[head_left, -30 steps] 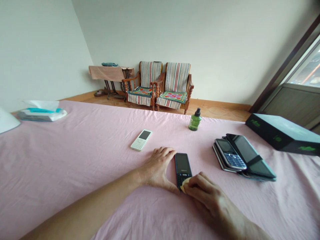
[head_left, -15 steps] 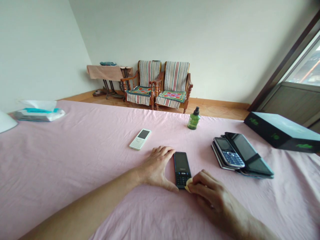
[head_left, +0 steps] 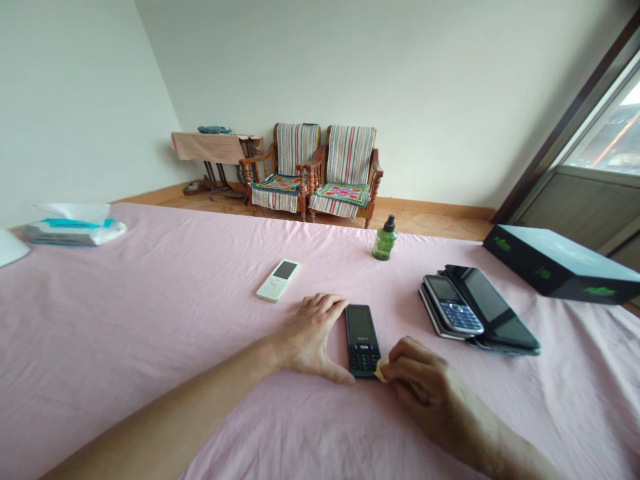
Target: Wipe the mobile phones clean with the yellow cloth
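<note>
A black keypad phone (head_left: 363, 340) lies face up on the pink cloth, its screen end pointing away from me. My left hand (head_left: 313, 340) rests at its left side, thumb and fingers spread, with fingertips at the top corner and the thumb by the bottom corner. Pinched in the fingers of my right hand (head_left: 430, 387) is a small pale yellow piece (head_left: 381, 369), touching the phone's lower right edge. Most of that piece is hidden by the fingers. A white keypad phone (head_left: 279, 280) lies beyond my left hand.
A green spray bottle (head_left: 385, 239) stands near the far edge. Stacked phones (head_left: 456, 307) lie at the right beside a dark phone in an open case (head_left: 495, 310). Farther right is a black box (head_left: 560, 263); a tissue pack (head_left: 75, 230) lies at the far left.
The view has shifted slightly. My right hand and the yellow piece have moved a little along the phone's lower right edge; my left hand stays beside the phone.
</note>
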Available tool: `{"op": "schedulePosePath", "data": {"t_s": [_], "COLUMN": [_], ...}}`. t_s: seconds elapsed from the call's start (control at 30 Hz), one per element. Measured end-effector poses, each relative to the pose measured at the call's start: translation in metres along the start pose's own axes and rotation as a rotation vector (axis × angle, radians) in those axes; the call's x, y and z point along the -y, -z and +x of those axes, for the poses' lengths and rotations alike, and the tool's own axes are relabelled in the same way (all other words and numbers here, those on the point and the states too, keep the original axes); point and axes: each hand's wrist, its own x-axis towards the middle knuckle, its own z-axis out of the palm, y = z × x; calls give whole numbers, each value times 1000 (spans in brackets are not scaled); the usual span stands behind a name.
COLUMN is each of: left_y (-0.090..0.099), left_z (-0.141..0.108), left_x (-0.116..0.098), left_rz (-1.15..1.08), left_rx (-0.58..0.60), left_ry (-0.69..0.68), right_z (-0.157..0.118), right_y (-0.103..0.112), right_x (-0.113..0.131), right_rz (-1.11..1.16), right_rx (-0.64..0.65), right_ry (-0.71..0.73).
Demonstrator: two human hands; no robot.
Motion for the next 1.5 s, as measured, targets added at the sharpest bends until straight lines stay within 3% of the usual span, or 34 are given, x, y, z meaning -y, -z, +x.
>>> {"op": "schedulePosePath", "data": {"t_s": [0.3,0.47,0.97,1.07,1.33,1.5], "left_y": [0,1,1,1,-4,-4], "left_z": [1,1,0,0,0,1], "left_x": [-4,-5,-5,-5,-3,-1], "left_rz": [-11,-11,-29,-28,-32,-31], "left_rx": [-18,-25,-38,-39,-54,-64], "left_ry": [14,6,-11,11,43,31], "right_z": [5,14,85,79,29,49], "right_y": [-17,-17,-4,-7,-12,-10], "right_x": [-16,-25,-39,-31,-1,-8], "right_rz": [72,-32,-267,-272,-96,-48], "right_rx": [-107,-141,-78,-73,-17,-66], "right_ry": [-99,-59,-76,-66,-44,-18]}}
